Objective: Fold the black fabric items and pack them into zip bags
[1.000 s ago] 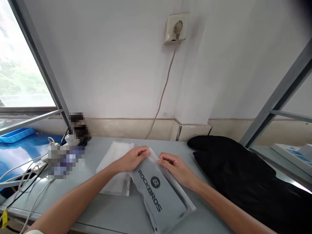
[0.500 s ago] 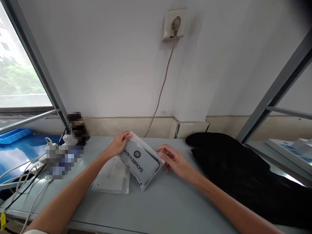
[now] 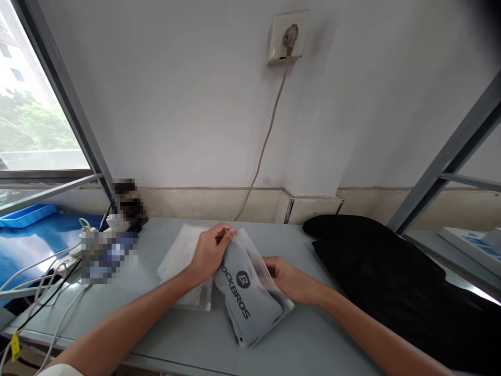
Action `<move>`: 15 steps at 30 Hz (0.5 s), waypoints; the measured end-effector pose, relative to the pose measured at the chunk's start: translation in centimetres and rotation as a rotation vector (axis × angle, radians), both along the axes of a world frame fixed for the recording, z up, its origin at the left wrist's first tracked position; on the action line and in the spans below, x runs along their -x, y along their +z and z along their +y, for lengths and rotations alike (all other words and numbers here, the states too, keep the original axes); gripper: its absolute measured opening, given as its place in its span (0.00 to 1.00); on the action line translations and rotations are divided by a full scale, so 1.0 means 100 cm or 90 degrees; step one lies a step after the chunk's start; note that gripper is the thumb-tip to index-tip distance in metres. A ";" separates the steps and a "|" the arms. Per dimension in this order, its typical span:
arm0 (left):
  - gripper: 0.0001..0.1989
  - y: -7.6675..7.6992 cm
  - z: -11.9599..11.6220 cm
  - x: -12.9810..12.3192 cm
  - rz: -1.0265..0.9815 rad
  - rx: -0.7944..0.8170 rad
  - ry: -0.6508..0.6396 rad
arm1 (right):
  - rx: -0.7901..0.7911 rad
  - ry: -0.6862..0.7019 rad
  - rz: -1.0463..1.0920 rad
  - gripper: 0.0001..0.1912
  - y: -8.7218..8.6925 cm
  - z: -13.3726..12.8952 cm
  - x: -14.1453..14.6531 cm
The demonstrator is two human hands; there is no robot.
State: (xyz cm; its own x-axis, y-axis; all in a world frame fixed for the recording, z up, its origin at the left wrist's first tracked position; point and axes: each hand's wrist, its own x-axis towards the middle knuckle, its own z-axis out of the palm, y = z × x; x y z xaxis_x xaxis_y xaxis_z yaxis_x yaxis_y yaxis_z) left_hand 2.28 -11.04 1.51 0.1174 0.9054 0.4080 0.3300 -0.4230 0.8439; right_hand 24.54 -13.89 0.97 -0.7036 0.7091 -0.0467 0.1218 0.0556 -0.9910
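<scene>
A frosted zip bag (image 3: 250, 326) printed ROCKBROS, with dark contents showing through, is tilted above the table. My left hand (image 3: 211, 248) pinches its upper left corner between thumb and fingers. My right hand (image 3: 291, 279) is at the zip edge on the right, its curled fingers partly behind the bag; they appear to grip that edge, though the fingertips are hidden. More frosted zip bags (image 3: 182, 250) lie flat on the table to the left, partly covered by my left hand and forearm.
The grey table (image 3: 324, 339) runs to the wall. Black cloth (image 3: 376, 271) lies at the right. White cables (image 3: 58, 271) and a blurred patch are at the left, near a blue tray (image 3: 33, 214). A plug (image 3: 290, 39) with a hanging cord is in the wall socket.
The bag has come nearer and turned steeper. My right hand has shifted from the bag's right corner to behind its zip edge. More of the flat bags shows.
</scene>
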 end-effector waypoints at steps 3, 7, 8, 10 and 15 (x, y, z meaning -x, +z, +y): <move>0.18 -0.003 -0.006 -0.006 -0.039 -0.006 0.016 | -0.014 0.038 -0.031 0.16 0.000 -0.004 0.002; 0.20 -0.004 0.005 -0.003 -0.148 0.022 0.086 | -0.085 -0.181 0.040 0.21 -0.014 0.006 0.001; 0.24 -0.004 0.009 -0.002 -0.188 0.062 0.085 | -0.101 -0.240 0.056 0.23 -0.016 0.010 -0.001; 0.29 -0.003 0.013 0.001 -0.244 0.190 0.023 | -0.109 -0.294 0.072 0.26 -0.020 0.015 -0.004; 0.26 -0.006 0.006 -0.003 -0.192 0.286 -0.171 | -0.112 -0.192 0.036 0.22 -0.018 0.013 -0.003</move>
